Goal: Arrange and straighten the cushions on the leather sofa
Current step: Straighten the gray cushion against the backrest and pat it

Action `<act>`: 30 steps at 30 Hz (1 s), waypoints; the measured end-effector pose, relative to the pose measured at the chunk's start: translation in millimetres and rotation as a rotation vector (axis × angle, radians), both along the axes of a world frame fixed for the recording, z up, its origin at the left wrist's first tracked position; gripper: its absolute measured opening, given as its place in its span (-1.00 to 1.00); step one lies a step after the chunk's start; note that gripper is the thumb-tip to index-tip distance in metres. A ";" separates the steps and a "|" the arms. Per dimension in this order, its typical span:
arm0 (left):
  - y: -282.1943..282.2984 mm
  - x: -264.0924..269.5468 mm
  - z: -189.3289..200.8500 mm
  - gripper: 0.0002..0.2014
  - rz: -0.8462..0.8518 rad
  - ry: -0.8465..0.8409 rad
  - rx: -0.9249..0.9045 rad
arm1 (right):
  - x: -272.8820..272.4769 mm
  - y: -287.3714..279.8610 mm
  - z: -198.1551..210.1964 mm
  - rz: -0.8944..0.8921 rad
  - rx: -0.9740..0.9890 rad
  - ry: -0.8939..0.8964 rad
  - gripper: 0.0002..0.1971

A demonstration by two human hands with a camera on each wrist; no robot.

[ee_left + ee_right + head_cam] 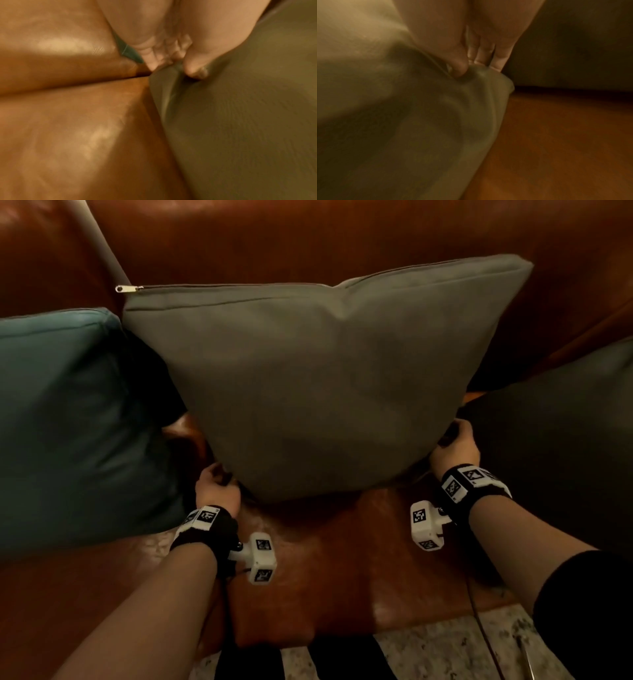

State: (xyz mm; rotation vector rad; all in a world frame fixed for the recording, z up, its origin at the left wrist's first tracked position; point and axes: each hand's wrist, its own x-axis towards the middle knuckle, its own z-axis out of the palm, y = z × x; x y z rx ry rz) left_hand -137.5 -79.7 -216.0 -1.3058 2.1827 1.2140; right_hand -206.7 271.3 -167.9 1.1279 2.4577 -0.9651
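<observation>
A large grey-green cushion [318,378] stands upright in the middle of the brown leather sofa [342,234], its bottom edge on the seat and its back leaning against the backrest. It is square with a plain, matte fabric cover, a seam running along the top edge and a small metal zip pull [120,289] sticking out at the upper left corner. The top edge is tilted, higher on the right than on the left, and the upper right corner is plump while the face shows a soft dent below the middle of the top seam. The left hand [216,491] pinches the lower left corner of this cushion; in the left wrist view the thumb [195,70] presses into the fabric and the fingers [154,58] curl behind the corner, folding it into a crease. The right hand [457,445] grips the lower right corner the same way, and the right wrist view shows the thumb [458,67] digging into the bunched fabric with the fingers [496,59] wrapped behind. A teal cushion [75,419] sits just beside it on the left, touching its side, and a dark cushion [555,446] sits on the right, close against the right hand. Both wrists wear black bands carrying white blocks with black-and-white square markers [262,559]. A pale speckled floor [428,652] shows below the front of the seat.
</observation>
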 end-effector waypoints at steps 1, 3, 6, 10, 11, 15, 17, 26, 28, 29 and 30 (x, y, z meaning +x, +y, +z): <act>0.6 0.8 5.3 -0.51 -0.052 0.021 -0.033 | -0.9 -0.3 3.2 0.022 0.012 -0.011 -0.50; 0.5 6.6 23.8 -0.57 -0.184 0.129 -0.125 | -2.3 -1.1 16.7 0.015 0.013 0.064 -0.44; 4.5 11.0 75.7 -0.68 -0.291 0.354 -0.190 | -3.3 -8.2 62.6 0.066 0.015 0.364 -0.41; 29.5 -16.8 162.1 -0.76 -0.469 0.745 -0.269 | -16.5 -46.1 134.7 0.556 0.115 0.721 -0.45; 40.7 -31.1 179.1 -0.75 -0.549 0.832 -0.305 | -25.0 -60.0 144.2 0.713 0.160 0.731 -0.45; 78.3 -103.8 203.8 -0.45 -0.922 0.740 -0.432 | -64.9 -100.4 145.8 1.258 0.344 0.459 -0.43; 71.9 -134.1 193.4 -0.44 -1.009 0.484 -0.496 | -83.1 -85.6 137.7 1.323 0.445 0.314 -0.44; 80.1 -174.7 201.3 -0.40 -1.069 0.320 -0.607 | -129.5 -64.5 168.6 1.097 0.380 0.344 -0.47; 90.1 -188.1 206.2 -0.49 -1.128 0.239 -0.550 | -139.5 -73.3 171.9 1.127 0.299 0.235 -0.38; 94.2 -193.1 209.7 -0.57 -1.126 0.211 -0.514 | -142.4 -74.9 174.0 1.120 0.264 0.191 -0.34; 96.2 -196.9 212.8 -0.69 -1.095 0.201 -0.483 | -143.9 -75.8 176.3 1.099 0.239 0.181 -0.32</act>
